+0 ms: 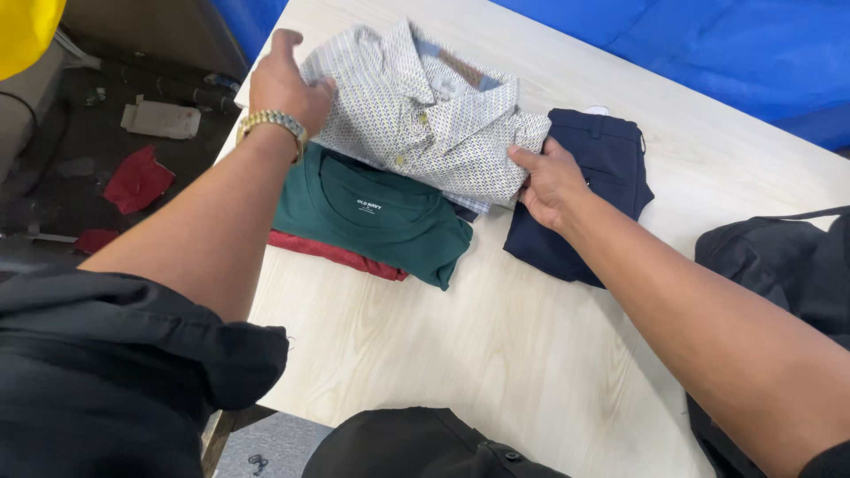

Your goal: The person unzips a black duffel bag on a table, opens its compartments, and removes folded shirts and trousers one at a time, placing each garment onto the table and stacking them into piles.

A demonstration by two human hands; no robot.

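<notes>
- Hands first: left hand (pixel 285 84), gold watch (pixel 271 124) on the wrist, is clamped on the far-left side of a folded patterned button-up shirt (pixel 416 111); right hand (pixel 551 181) pinches that same shirt's right edge.
- Shirt sits on top of a pile near the table's (pixel 496 354) far left corner.
- Under it: one folded green t-shirt (pixel 372 212), then one red garment (pixel 332 252) poking out at the bottom, so three pieces stacked.
- Just right of the pile, touching the right hand: one folded navy pair of pants (pixel 589 195).
- Black bag (pixel 779 265) at the right edge, more black fabric (pixel 425 447) at the near edge.
- No containers anywhere, just flat stacks.
</notes>
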